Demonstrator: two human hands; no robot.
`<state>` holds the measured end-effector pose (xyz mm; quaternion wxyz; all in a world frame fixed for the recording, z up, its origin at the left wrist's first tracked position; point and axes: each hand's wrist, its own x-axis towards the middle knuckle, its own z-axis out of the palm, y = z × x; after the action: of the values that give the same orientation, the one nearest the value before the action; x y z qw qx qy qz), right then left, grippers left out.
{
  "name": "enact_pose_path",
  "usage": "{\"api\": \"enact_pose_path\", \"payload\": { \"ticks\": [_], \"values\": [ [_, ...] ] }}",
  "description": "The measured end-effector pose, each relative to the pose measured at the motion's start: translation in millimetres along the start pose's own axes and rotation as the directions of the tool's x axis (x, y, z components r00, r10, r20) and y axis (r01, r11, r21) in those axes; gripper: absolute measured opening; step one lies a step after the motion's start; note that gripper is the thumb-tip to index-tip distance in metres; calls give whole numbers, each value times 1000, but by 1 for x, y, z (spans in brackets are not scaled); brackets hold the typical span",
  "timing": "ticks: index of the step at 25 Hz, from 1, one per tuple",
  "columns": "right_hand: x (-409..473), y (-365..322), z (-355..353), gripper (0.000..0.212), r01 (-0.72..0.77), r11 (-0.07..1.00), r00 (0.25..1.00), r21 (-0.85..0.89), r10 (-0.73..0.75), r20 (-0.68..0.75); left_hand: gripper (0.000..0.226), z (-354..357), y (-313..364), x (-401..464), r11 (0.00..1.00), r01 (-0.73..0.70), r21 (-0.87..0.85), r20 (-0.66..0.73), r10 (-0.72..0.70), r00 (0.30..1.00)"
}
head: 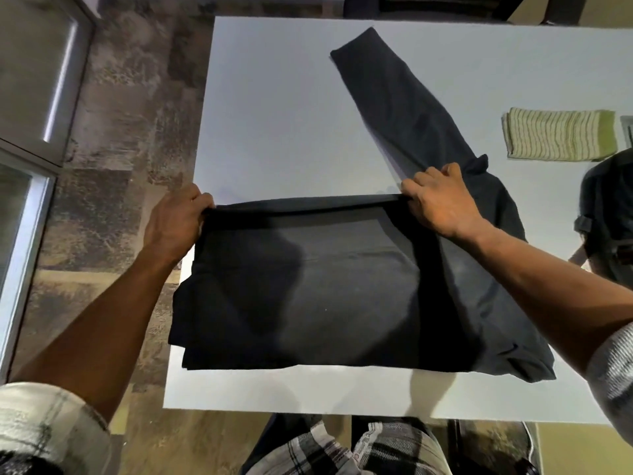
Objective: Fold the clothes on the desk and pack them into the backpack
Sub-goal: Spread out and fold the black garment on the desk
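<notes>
A dark long-sleeved garment (325,286) lies spread on the white desk (274,114), its body partly folded. One sleeve (404,108) stretches away toward the far side of the desk. My left hand (174,219) grips the garment's far folded edge at its left corner. My right hand (442,200) grips the same edge at the right, where the sleeve begins. The edge is stretched straight between both hands. A dark backpack (606,217) shows at the desk's right edge, cut off by the frame.
A folded green-and-white striped cloth (558,135) lies at the right of the desk, beyond the backpack. The garment's left side hangs slightly over the desk's left edge. Patterned floor (120,149) lies to the left, with a metal-framed panel (30,97) beside it.
</notes>
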<state>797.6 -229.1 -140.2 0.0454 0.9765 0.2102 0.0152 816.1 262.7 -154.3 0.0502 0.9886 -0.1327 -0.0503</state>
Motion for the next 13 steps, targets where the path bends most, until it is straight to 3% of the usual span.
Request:
{"api": "enact_pose_path", "payload": {
  "ticks": [6, 13],
  "values": [
    [-60, -29, 13, 18, -57, 998, 995, 38, 60, -78, 47, 1, 14, -67, 1000, -27, -1, -31, 27, 999],
    [-115, -63, 28, 7, -116, 992, 990, 52, 120, -74, 47, 19, 20, -110, 985, -56, 162, 1, 57, 998]
  ]
}}
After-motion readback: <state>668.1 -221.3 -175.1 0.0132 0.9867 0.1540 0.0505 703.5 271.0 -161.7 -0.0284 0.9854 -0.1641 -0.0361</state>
